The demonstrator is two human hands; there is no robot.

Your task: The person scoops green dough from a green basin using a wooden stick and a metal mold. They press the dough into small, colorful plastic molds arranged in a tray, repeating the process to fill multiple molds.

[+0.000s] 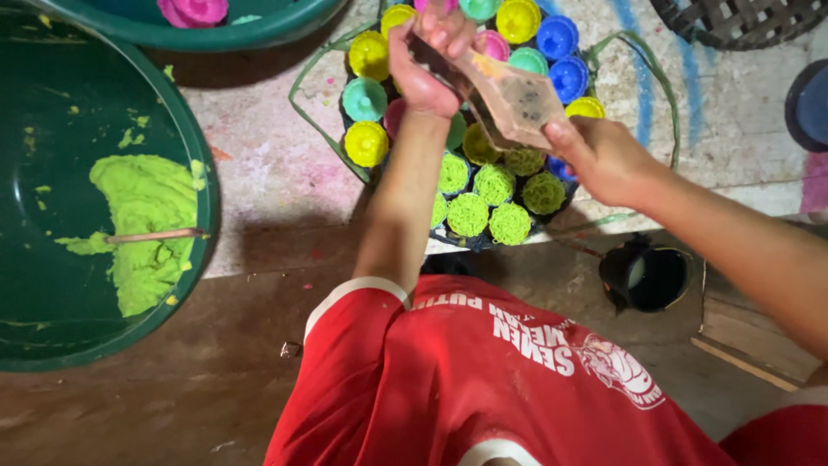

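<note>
Gripping worn brown wooden press (509,99) at both ends: left hand (431,65) clenched on far end, right hand (604,160) on near end, above tray of small coloured plastic moulds (366,99), partly hidden. Green dough noodle nests (492,203) beneath; large green basin (52,345) cut off at left.

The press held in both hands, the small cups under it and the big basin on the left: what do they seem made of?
Press: probably wood, brown, matte and worn, held by the left hand and right hand. Cups: likely plastic, bright, smooth and fluted. Basin: likely plastic, dark green with a dull sheen, holding green dough.
</note>
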